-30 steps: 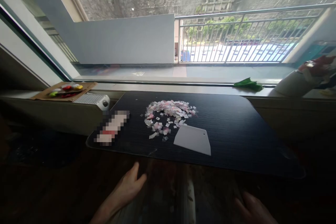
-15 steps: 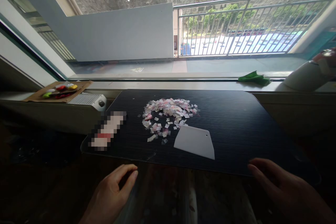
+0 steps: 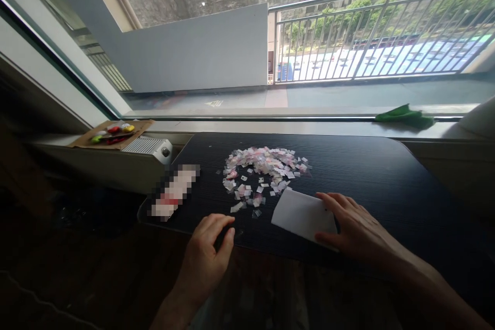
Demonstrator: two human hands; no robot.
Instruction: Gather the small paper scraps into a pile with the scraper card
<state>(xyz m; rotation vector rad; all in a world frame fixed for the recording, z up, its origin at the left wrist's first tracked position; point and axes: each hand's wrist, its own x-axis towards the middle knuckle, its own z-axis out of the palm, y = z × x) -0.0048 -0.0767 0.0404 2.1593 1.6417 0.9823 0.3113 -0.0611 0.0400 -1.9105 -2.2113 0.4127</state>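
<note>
A white dough scraper (image 3: 299,214) with a small hole lies on the dark table, just in front of a loose pile of small pale and pinkish paper or plastic pieces (image 3: 266,162). My right hand (image 3: 350,224) is at the scraper's right end, its fingertips on the far edge and its thumb at the near corner. Over the table's front edge, my left hand (image 3: 212,242) is half curled, thumb apart from the fingers, with nothing in it. It is left of the scraper and nearer to me than the pile.
The black wood-grain table (image 3: 367,165) stands against a window sill. A blurred-out pinkish item (image 3: 176,193) lies at its left end. On the sill are a green cloth (image 3: 404,116) and, at the left, cardboard (image 3: 83,136) with colourful items, beside a white slotted box (image 3: 149,148).
My right hand has come in from the right and reached the scraper. My left hand has moved forward and right, over the table edge. The view has shifted slightly left.
</note>
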